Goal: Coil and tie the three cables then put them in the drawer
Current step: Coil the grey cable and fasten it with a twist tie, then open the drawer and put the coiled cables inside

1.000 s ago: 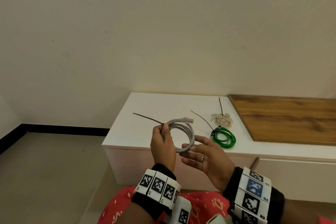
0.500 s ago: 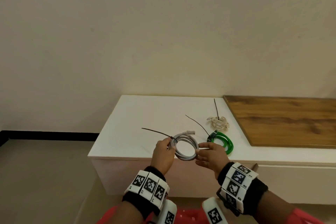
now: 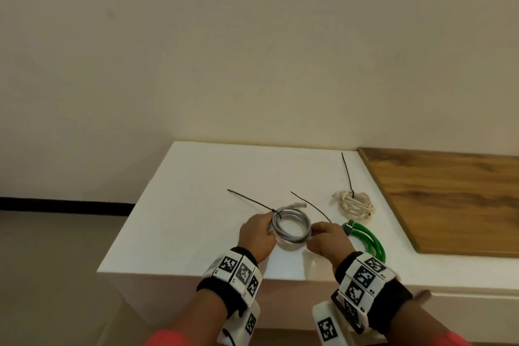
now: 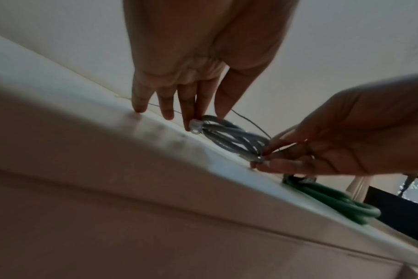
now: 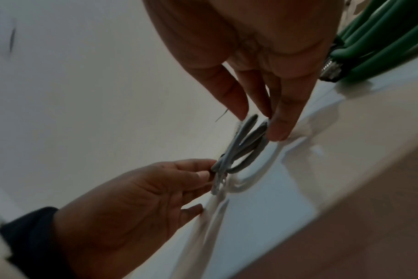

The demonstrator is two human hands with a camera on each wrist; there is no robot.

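A grey cable (image 3: pixel 292 226), coiled and bound by a black zip tie, lies low on the white cabinet top (image 3: pixel 196 205) near its front edge. My left hand (image 3: pixel 269 227) pinches the coil's left side at the tie. My right hand (image 3: pixel 314 234) pinches its right side. The left wrist view shows my left hand (image 4: pixel 198 120) at a clear plug on the grey coil (image 4: pixel 234 139). In the right wrist view my right hand (image 5: pixel 263 122) holds the top of the grey loops (image 5: pixel 243 147). A tied green coil (image 3: pixel 365 239) and a tied cream coil (image 3: pixel 354 203) lie to the right.
A wooden panel (image 3: pixel 449 199) covers the cabinet top on the right. Long black tie tails stick out from all three coils. A small brown knob (image 3: pixel 421 295) shows on the cabinet front below the right edge. A plain wall rises behind, with floor on the left.
Both hands have carried the grey coil forward and down from mid-air to the cabinet top. My right hand went from an open palm beside the coil to pinching its right side.
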